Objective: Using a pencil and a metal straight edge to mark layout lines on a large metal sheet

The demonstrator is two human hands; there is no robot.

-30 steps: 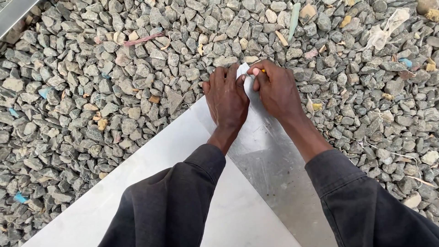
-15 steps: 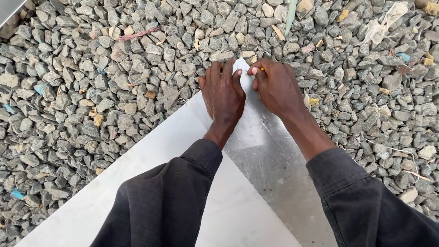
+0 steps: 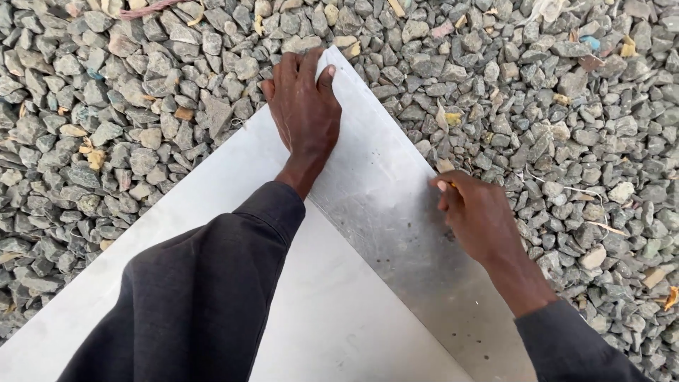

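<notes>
A large pale grey tile [image 3: 375,233] lies flat on gravel, one corner pointing away from me. My left hand [image 3: 304,106] presses flat on that far corner, fingers spread to the tile's tip. My right hand [image 3: 481,219] rests at the tile's right edge, about midway down. Its fingers are closed on a small yellow pencil-like thing [image 3: 453,185], of which only a tip shows. Both arms wear dark sleeves. The left sleeve hides part of the tile's middle.
Grey crushed stone [image 3: 127,127] surrounds the tile on all sides, mixed with small chips of wood and bits of coloured litter [image 3: 590,42]. A thin pink strip [image 3: 145,8] lies at the top left.
My right hand has slid from the far corner down the tile's right edge toward me. The left hand stays on the corner. The view has moved closer.
</notes>
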